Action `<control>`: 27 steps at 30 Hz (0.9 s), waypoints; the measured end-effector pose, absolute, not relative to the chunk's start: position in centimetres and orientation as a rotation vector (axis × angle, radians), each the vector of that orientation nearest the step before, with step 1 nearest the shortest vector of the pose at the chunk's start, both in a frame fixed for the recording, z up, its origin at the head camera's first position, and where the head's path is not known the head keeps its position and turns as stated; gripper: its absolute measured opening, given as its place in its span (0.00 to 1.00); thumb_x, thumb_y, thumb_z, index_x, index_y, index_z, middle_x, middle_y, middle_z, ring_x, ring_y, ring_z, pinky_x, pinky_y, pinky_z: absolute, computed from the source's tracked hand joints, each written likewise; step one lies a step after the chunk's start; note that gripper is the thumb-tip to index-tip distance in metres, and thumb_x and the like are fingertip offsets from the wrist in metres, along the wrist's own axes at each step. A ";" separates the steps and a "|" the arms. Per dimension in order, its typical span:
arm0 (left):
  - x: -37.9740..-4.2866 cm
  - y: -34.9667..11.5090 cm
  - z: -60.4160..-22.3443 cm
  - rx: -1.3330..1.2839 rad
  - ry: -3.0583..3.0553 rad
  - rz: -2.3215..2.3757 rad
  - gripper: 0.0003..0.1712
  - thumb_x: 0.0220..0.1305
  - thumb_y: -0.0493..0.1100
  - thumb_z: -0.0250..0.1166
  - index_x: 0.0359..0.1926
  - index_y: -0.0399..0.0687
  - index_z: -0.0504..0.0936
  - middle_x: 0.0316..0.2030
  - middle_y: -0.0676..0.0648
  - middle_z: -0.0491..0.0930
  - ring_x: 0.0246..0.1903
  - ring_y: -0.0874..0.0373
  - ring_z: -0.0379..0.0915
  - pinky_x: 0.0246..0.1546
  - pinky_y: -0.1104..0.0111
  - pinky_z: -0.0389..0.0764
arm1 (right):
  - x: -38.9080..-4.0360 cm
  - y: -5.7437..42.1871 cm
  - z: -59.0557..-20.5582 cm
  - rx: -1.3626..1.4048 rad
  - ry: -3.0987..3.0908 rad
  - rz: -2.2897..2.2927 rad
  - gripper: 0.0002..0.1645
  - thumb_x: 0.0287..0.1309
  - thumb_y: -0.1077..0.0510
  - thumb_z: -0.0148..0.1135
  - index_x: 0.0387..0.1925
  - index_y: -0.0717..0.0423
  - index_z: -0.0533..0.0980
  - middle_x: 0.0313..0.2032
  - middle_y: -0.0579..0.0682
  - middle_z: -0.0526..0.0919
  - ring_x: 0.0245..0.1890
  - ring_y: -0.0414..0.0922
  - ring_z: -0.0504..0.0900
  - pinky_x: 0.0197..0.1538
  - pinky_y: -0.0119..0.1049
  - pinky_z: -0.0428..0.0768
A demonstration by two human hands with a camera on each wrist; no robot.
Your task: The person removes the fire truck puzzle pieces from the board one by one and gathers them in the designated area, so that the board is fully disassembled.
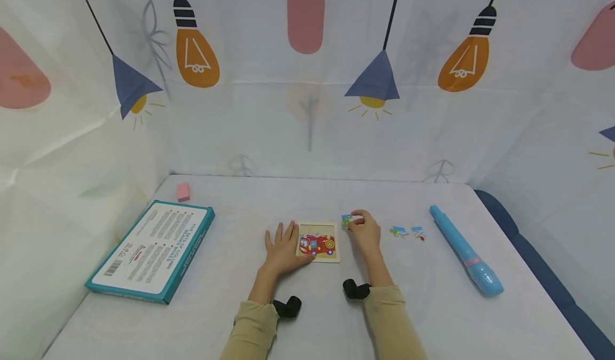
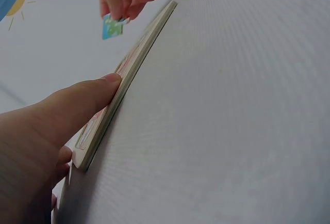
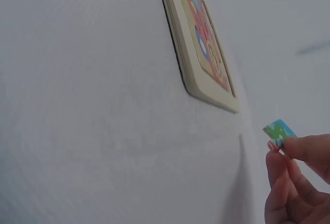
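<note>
A small wooden tray puzzle [image 1: 338, 250] lies on the table, its lower part filled with a red vehicle picture and a bare strip along the top. My left hand [image 1: 281, 253] rests along its left side with fingers spread, and the thumb [image 2: 98, 92] presses on the near edge of the frame. To the right of the tray, my right hand [image 1: 368, 236] pinches a blue and green puzzle piece [image 3: 280, 131] between thumb and fingertips, held above the table. Two more puzzle pieces [image 1: 399, 232] lie farther right.
On the left lies a teal-edged box [image 1: 149, 248] with printed text, and a pink block [image 1: 183, 192] sits behind it. A long blue cylindrical object [image 1: 466, 253] lies on the right. White printed cloth [image 1: 269, 130] hangs behind the table.
</note>
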State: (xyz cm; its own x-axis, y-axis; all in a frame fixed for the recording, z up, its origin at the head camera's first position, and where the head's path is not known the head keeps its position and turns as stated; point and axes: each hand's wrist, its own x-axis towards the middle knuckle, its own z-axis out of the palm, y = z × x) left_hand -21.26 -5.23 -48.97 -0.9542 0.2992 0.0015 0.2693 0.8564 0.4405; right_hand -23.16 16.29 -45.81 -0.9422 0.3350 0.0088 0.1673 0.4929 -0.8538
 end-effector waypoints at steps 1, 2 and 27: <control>-21.3 -5.2 -49.0 0.454 2.962 0.684 0.55 0.49 0.67 0.63 0.69 0.38 0.55 0.69 0.41 0.52 0.69 0.39 0.37 0.61 0.39 0.31 | -23.1 16.7 -45.8 -0.441 -2.559 1.433 0.17 0.54 0.63 0.58 0.48 0.58 0.75 0.33 0.57 0.80 0.30 0.48 0.82 0.28 0.30 0.71; -21.3 -5.2 -49.0 0.454 2.961 0.681 0.55 0.49 0.67 0.62 0.69 0.38 0.55 0.69 0.41 0.52 0.69 0.39 0.37 0.61 0.39 0.31 | -23.0 17.0 -45.9 -0.447 -2.555 1.436 0.17 0.54 0.64 0.58 0.48 0.59 0.75 0.33 0.57 0.80 0.30 0.48 0.82 0.28 0.30 0.71; -21.4 -5.3 -49.1 0.453 2.951 0.680 0.56 0.49 0.68 0.61 0.69 0.39 0.53 0.70 0.42 0.51 0.69 0.39 0.36 0.61 0.40 0.31 | -21.6 23.2 -46.4 -0.621 -2.507 1.209 0.18 0.52 0.65 0.57 0.46 0.65 0.75 0.33 0.62 0.81 0.33 0.55 0.80 0.36 0.41 0.71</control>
State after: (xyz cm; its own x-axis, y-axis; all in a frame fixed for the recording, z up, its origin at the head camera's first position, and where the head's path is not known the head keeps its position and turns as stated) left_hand -21.37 -5.30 -49.11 -0.9531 0.3023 -0.0110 0.2671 0.8579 0.4389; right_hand -21.58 23.22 -46.37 -0.8656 0.4958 0.0702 0.2538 0.5551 -0.7921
